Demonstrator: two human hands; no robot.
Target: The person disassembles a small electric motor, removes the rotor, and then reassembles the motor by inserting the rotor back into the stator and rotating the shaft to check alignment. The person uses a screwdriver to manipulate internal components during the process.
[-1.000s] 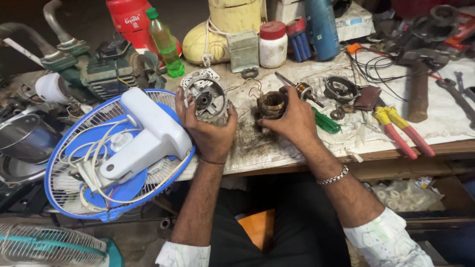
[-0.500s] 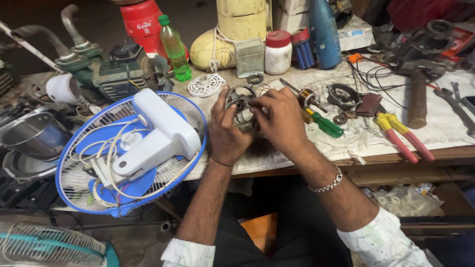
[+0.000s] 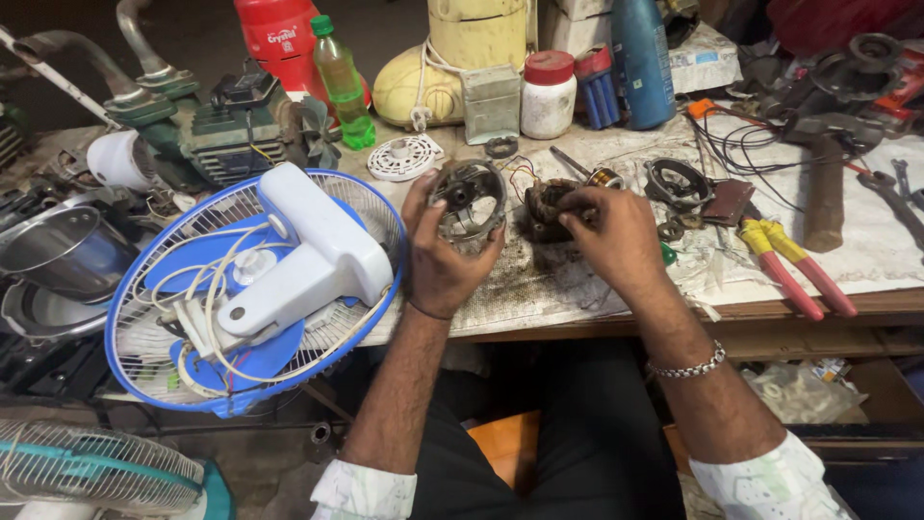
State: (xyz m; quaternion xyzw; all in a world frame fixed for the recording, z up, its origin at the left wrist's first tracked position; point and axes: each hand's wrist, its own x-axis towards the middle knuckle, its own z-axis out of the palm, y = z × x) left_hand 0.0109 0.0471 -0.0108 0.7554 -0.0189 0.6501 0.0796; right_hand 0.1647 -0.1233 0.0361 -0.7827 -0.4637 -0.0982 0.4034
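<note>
The right hand (image 3: 616, 236) covers most of the dark wound motor part (image 3: 544, 207), so its grip stays unclear. At twelve o'clock, the red canister (image 3: 284, 39), cream appliance (image 3: 462, 58) and blue bottle (image 3: 640, 58) are cut off by the top edge.

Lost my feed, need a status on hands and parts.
Left hand grips round motor housing. Right hand on dark wound motor core. Pliers lie right, clear.

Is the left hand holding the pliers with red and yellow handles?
No, the left hand holds a round metal motor cover; the pliers lie untouched on the bench.
</note>
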